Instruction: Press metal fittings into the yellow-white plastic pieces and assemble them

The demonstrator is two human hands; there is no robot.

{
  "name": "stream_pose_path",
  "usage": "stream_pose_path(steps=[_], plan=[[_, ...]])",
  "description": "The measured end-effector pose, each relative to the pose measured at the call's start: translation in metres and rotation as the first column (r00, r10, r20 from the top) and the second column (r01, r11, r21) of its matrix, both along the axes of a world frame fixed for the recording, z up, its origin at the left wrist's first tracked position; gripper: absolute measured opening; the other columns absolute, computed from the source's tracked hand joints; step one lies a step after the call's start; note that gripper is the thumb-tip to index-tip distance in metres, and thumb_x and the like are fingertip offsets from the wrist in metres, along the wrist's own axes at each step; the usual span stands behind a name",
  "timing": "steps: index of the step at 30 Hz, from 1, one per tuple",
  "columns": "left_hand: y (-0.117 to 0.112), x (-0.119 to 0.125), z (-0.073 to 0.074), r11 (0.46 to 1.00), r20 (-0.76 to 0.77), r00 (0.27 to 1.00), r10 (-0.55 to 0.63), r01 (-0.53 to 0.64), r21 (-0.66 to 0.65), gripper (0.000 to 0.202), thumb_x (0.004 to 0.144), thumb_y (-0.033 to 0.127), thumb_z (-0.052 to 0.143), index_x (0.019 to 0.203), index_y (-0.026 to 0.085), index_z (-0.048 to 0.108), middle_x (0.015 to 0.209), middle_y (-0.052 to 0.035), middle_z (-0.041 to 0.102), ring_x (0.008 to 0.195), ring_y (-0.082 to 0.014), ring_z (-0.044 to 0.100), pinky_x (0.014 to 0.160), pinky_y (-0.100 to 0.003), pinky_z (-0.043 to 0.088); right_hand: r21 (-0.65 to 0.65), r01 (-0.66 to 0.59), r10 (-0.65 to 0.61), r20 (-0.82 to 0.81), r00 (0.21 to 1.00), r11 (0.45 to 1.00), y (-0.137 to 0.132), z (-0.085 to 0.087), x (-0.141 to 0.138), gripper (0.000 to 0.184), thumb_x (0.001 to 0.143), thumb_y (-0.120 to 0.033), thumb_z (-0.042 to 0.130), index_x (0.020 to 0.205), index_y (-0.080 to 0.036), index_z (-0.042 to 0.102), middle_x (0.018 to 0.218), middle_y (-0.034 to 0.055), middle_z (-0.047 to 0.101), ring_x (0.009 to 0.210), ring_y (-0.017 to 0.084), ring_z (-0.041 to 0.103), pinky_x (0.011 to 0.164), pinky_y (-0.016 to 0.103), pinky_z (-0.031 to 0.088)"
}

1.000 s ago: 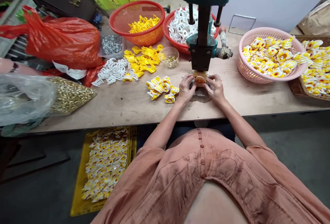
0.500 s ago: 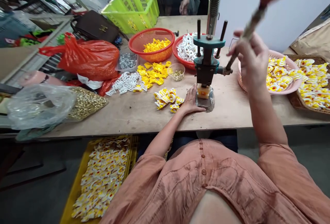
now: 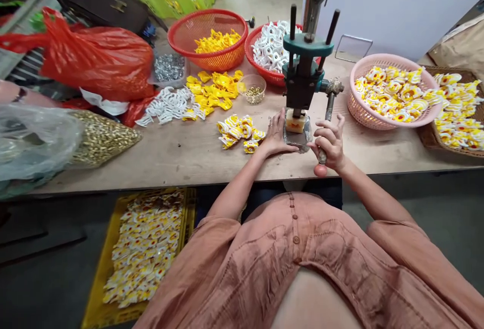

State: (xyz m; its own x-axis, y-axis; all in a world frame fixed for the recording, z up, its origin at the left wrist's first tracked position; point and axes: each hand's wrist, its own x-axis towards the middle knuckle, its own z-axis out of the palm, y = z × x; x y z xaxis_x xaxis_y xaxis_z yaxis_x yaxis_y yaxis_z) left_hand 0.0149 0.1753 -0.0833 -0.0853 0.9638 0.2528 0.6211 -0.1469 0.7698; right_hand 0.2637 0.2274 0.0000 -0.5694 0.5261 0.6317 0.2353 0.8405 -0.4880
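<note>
A hand press (image 3: 301,84) with a green top plate and dark ram stands on the table in front of me. Under its ram sits a pale block (image 3: 295,123) with an orange mark, above the plastic-wrapped base (image 3: 297,140). My left hand (image 3: 275,136) lies against the left side of that base, fingers stretched out and thumb along the front edge. My right hand (image 3: 329,142) curls loosely round the lower part of the press lever (image 3: 330,111), which points down toward me and ends in a red knob (image 3: 320,170). Left of my left hand lie several yellow-and-white plastic pieces (image 3: 240,131).
Red baskets (image 3: 181,41) of yellow and white pieces stand behind. A small tub (image 3: 253,89) holds brass-coloured parts. At right are a pink basket (image 3: 359,102) and wicker tray (image 3: 431,140) of yellow-and-white pieces. Red bag (image 3: 102,56) and bagged metal parts (image 3: 106,137) lie left.
My right hand has swung the lever down from its raised position, bringing the knob close to the table's front edge. My left hand stays at the base. The view has shifted slightly.
</note>
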Motion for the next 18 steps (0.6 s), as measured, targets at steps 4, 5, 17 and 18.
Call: stream_pose_path(steps=[4, 5, 17, 18], plan=[[-0.002, -0.001, 0.001, 0.999, 0.009, 1.0, 0.014, -0.014, -0.035, 0.161, 0.044, 0.049, 0.11, 0.176, 0.021, 0.023, 0.178, -0.0264, 0.026, 0.169, -0.0533, 0.018, 0.139, -0.069, 0.012, -0.011, -0.025, 0.025, 0.027, 0.999, 1.0, -0.002, 0.042, -0.001, 0.061, 0.097, -0.081, 0.061, 0.073, -0.025, 0.059, 0.074, 0.0006, 0.061, 0.094, 0.025, 0.074, 0.126, 0.075, 0.043], [-0.002, -0.001, 0.001, 0.999, 0.019, 1.0, 0.02, -0.019, -0.049, 0.159, 0.044, 0.05, 0.11, 0.176, 0.021, 0.025, 0.178, -0.0259, 0.026, 0.17, -0.0531, 0.018, 0.139, -0.069, 0.013, -0.033, 0.01, -0.011, -0.032, 0.999, 0.999, 0.005, 0.062, -0.005, 0.062, 0.099, -0.083, 0.057, 0.077, -0.025, 0.059, 0.074, 0.0002, 0.059, 0.087, 0.023, 0.072, 0.12, 0.07, 0.051], [0.022, -0.002, 0.0, 0.95, 0.247, 0.943, 0.224, -0.268, 0.162, 0.047, 0.075, 0.037, 0.095, 0.116, 0.02, 0.077, 0.133, -0.0111, 0.068, 0.131, -0.0305, 0.065, 0.121, -0.05, 0.051, -0.776, 0.186, -0.285, 0.008, 0.958, 0.603, 0.176, 0.097, -0.091, 0.049, 0.107, -0.061, 0.062, 0.08, -0.021, 0.056, 0.059, -0.0041, 0.057, 0.055, 0.012, 0.057, 0.059, 0.024, 0.053], [0.023, -0.002, 0.0, 0.944, 0.263, 0.936, 0.233, -0.283, 0.169, 0.041, 0.077, 0.035, 0.093, 0.112, 0.021, 0.078, 0.129, -0.0104, 0.07, 0.128, -0.0299, 0.067, 0.118, -0.049, 0.053, -0.778, 0.189, -0.259, 0.034, 0.965, 0.6, 0.175, 0.087, -0.086, 0.053, 0.104, -0.067, 0.063, 0.078, -0.021, 0.057, 0.059, -0.0039, 0.057, 0.055, 0.012, 0.056, 0.059, 0.025, 0.053]])
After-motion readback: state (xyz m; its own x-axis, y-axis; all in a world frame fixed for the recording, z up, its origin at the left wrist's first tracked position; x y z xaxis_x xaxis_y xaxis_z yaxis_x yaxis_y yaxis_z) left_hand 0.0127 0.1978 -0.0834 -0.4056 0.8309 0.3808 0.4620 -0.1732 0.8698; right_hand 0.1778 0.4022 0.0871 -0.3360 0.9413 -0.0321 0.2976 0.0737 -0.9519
